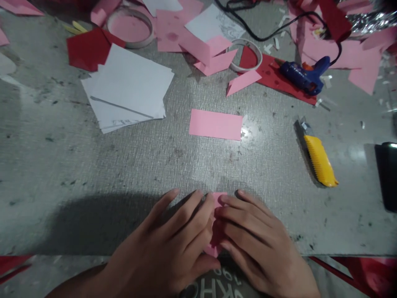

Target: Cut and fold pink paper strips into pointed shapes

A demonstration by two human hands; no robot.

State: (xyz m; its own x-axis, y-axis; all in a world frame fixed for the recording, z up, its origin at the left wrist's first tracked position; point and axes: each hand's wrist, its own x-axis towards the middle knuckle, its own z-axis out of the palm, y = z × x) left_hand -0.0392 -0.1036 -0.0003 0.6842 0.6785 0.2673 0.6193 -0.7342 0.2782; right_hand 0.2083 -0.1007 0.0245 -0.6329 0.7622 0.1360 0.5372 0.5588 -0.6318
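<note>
At the near edge of the table, a piece of pink paper (216, 236) lies between my two hands, mostly covered by fingers. My left hand (173, 244) presses its fingertips on the paper's left side, with the thumb by the near end. From the other side, the fingers of my right hand (260, 238) are bent down onto the same paper. Whether it is folded is hard to see under the fingers. Beyond the hands, a flat pink paper rectangle (215, 124) lies on the table.
A yellow utility knife (320, 159) lies at right, blade pointing away. Behind it, a blue glue gun (305, 75) rests on red paper (269, 78). White paper sheets (133, 80) are stacked at left. Tape rolls (130, 25), pink scraps and a black cable (263, 38) crowd the back.
</note>
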